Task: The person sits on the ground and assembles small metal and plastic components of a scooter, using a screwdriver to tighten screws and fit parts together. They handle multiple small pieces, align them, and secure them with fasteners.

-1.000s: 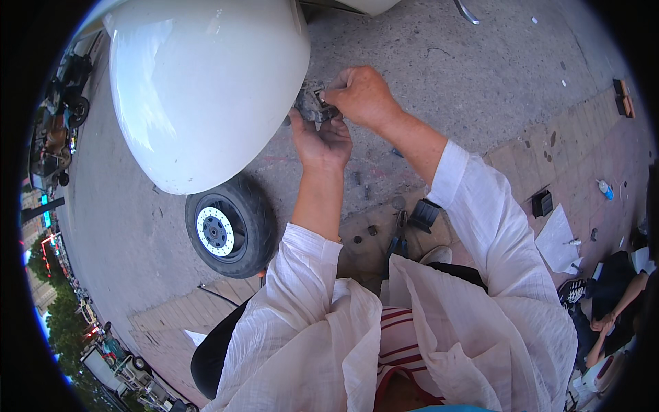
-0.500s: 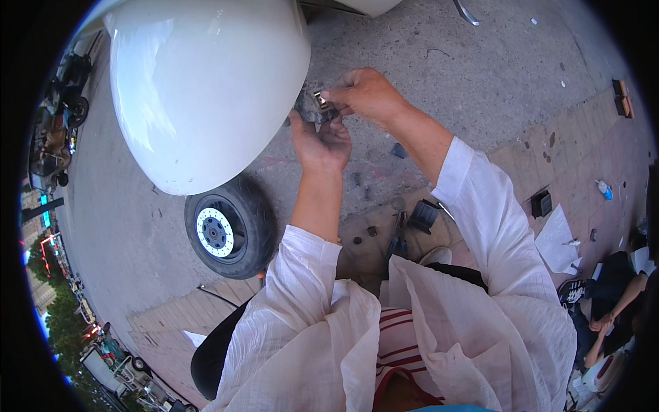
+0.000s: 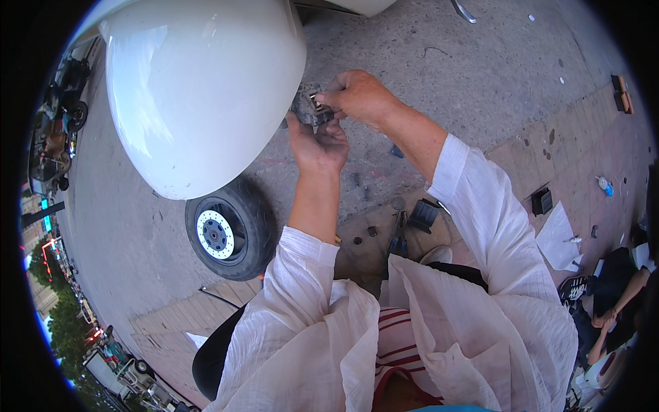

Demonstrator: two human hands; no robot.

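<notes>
A dirty grey brake caliper (image 3: 303, 108) is held up beside the lower edge of a white vehicle fender (image 3: 199, 96). My left hand (image 3: 319, 145) cups it from below, with the thumb on its near left side. From the right, my right hand (image 3: 362, 99) pinches a small brass-coloured metal clip (image 3: 315, 100) against the caliper. The right fingertips cover part of the clip, so how far it sits in the caliper cannot be made out. Below the fender, a wheel (image 3: 230, 230) with a black tire and a silver brake disc (image 3: 215, 234) rests on the ground.
Pliers (image 3: 399, 233) and a black plastic piece (image 3: 424, 215) lie near my foot. Farther right are another black part (image 3: 541, 202), a white sheet (image 3: 559, 239) and a small blue-and-white bottle (image 3: 604, 186). Another person's hands (image 3: 605, 320) show at the right edge.
The brass clip shows less between my right fingertips and looks slightly lower against the caliper. Both hands stay at the caliper, with the view shifted slightly.
</notes>
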